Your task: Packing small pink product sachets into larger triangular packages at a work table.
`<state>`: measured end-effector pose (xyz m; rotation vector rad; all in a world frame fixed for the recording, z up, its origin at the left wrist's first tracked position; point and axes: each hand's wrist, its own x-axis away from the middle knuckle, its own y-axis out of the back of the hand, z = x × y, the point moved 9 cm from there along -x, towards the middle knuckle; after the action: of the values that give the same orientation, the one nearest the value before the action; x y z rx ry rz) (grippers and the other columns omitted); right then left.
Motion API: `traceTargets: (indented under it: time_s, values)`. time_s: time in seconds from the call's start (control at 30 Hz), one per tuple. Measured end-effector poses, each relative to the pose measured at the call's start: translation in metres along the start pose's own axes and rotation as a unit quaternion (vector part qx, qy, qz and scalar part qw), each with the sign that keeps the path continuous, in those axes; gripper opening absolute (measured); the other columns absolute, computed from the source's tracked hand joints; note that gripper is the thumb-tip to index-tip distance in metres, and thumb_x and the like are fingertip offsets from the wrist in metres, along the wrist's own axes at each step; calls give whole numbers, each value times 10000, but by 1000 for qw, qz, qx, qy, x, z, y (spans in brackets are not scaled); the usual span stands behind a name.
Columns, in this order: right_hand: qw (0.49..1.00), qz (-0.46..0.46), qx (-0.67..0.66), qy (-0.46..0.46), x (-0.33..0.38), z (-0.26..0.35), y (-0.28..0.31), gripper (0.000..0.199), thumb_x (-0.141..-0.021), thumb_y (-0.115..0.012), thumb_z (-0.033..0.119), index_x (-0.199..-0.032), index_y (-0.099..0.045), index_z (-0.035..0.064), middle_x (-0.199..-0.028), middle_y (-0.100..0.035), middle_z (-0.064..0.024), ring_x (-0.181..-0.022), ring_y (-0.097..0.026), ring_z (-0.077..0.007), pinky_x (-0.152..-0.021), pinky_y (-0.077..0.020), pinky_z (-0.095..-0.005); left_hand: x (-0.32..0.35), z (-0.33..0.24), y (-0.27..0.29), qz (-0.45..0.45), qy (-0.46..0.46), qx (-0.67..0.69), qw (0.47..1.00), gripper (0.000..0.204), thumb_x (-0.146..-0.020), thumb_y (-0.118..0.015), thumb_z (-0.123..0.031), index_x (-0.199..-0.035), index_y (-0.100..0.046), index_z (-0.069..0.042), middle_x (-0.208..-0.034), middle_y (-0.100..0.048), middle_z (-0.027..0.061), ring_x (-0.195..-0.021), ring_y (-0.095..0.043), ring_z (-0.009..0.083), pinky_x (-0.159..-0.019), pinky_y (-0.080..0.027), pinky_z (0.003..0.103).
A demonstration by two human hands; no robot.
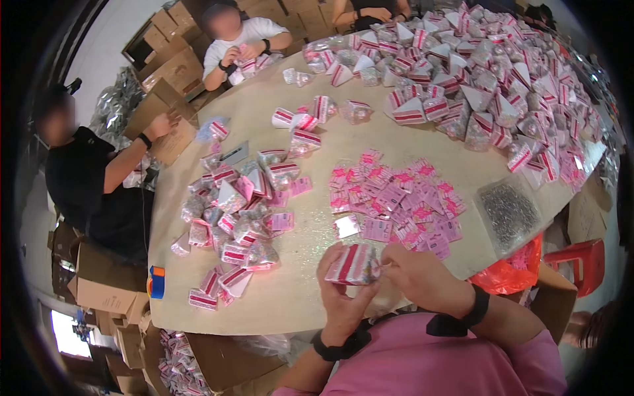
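My left hand [341,307] is wrapped round a wedge-shaped package [352,264] patterned like a pink and white cake slice, held just above the near table edge. At its right end, the fingers of my right hand [419,277] are pinched together against it; whatever is between them is too small to make out. Pink printed cards [396,198] lie in a spread pile beyond my hands, with a small silvery square [347,226] at its near side. Right of the cards is a clear tray [507,212] full of small dark metal pieces.
Similar wedge packages [231,211] are heaped on the left, with a far larger heap [475,86] at the back right. A blue and orange tape dispenser [156,282] sits at the left edge. Co-workers are at the left and far sides. A red stool [581,261] stands at right.
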<state>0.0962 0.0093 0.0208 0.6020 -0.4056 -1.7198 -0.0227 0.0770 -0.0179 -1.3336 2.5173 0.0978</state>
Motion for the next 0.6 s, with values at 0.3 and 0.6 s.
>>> traceTargets:
  time_s: [0.3, 0.6]
  values:
    - [863, 102, -442, -224, -4, -32, -24, 81, -856, -548, 7, -914, -491, 12, -691, -594, -81, -634, -621, -148, -562, -521, -266, -6, 10, 0, 4, 55, 108, 993, 809, -681, -794, -52, -1317, -296, -10, -1331, -369, 143, -1204, -450, 231, -1003, -408, 352]
    - [858, 91, -449, -232, -3, -62, -50, 117, -885, -591, 113, -929, -541, 17, -761, -622, -70, -606, -581, -109, -476, -470, -247, 1, 31, 5, 3, 154, 105, 983, 585, -793, -671, -43, -1281, -349, -12, -1171, -514, 134, -1060, -553, 213, -886, -484, 308]
